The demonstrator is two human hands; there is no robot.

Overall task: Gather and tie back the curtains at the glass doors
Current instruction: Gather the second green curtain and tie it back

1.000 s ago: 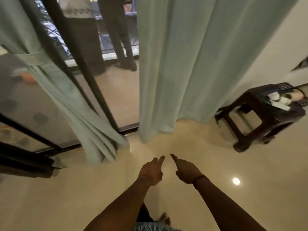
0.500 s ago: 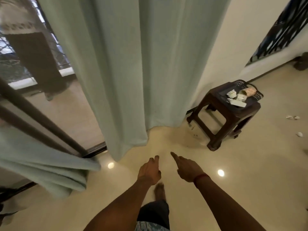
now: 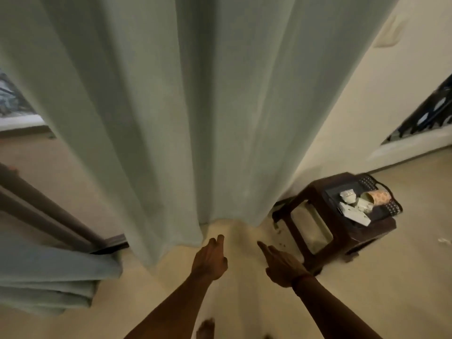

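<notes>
Shiny cream floor (image 3: 367, 302) fills the bottom of the room, and a pale wall (image 3: 354, 106) stands on the right. Biggest of all is the big green curtain (image 3: 195, 106). It hangs straight down in loose folds, right in front of the person, and its bottom edge sits just above the floor. Another curtain (image 3: 49, 285) lies bunched low on the left, beside the dark door frame (image 3: 49, 216). A small dark stool (image 3: 342, 221) with bits of clutter stands to the right of the hanging curtain.

I think the job now is gathering this hanging curtain, and it has not been grabbed yet. Next, the hands need to go up and forward to scoop the folds together.

Both are reaching out. The left hand (image 3: 210, 260) is loose with fingers flat, near the curtain's hem but not touching. The right hand (image 3: 281, 265) is flat too. Both hold nothing.
</notes>
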